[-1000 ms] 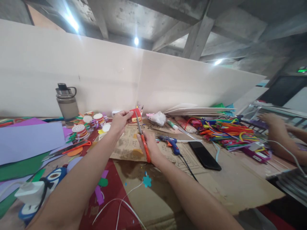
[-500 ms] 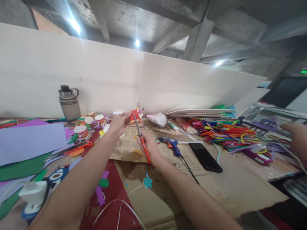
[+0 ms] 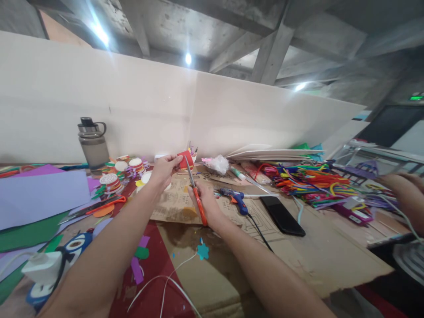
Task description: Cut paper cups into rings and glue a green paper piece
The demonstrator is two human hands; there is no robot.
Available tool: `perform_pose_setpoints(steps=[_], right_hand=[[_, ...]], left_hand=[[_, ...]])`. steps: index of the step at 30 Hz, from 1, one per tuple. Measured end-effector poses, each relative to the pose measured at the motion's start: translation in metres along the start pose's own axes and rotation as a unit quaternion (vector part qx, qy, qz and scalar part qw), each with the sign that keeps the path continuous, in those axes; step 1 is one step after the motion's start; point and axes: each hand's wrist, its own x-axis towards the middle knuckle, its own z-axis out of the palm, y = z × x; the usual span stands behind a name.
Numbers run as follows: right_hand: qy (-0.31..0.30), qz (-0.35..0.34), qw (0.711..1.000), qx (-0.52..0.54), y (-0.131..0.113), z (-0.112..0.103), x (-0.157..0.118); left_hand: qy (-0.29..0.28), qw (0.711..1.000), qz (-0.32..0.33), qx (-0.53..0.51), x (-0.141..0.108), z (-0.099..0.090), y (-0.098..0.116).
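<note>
White boards (image 3: 145, 106) stand upright behind the work, beneath a bare concrete ceiling (image 3: 179, 26). At far right a small green sign (image 3: 416, 96) glows, too blurred to read. Dark printing covers the brown paper (image 3: 172, 205) under the hands; its characters are too small to make out. Above that paper's far part, the left hand (image 3: 166, 170) pinches a small red piece (image 3: 186, 159) between thumb and fingers. The right hand (image 3: 207, 201) grips orange-handled scissors (image 3: 198, 203), their tips at the red piece; whether the blades touch it I cannot tell. Brown cardboard (image 3: 324, 256) spreads right of the right forearm, past the black phone (image 3: 281, 215), to a slanting edge at lower right. Just beside the right hand lies a blue glue gun (image 3: 236, 199); colourful pipe cleaners (image 3: 311, 181) are heaped farther right, near another person's arm (image 3: 407, 194).
</note>
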Motion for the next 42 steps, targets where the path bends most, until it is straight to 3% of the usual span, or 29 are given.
perform_pose_setpoints(steps=[10, 14, 28, 35, 42], right_hand=[[-0.004, -0.003, 1.0, 0.007, 0.0001, 0.0008, -0.0007], [-0.012, -0.015, 1.0, -0.002, 0.0017, 0.0013, -0.0014], [-0.002, 0.001, 1.0, -0.011, -0.0025, -0.0031, 0.0003], [-0.005, -0.011, 1.0, -0.01, -0.0021, -0.0013, -0.0007], [-0.023, -0.023, 0.999, -0.005, 0.0015, -0.0011, -0.0018]], left_hand=[[0.001, 0.999, -0.027, -0.031, 0.0001, -0.0033, 0.0021], [0.018, 1.0, -0.012, -0.016, 0.0012, -0.0037, -0.0001], [-0.018, 0.999, 0.017, 0.021, -0.0021, -0.0011, -0.0003], [-0.004, 0.999, -0.026, -0.037, 0.0001, -0.0031, 0.0019], [-0.003, 1.0, 0.009, -0.001, 0.0018, -0.0051, -0.0027]])
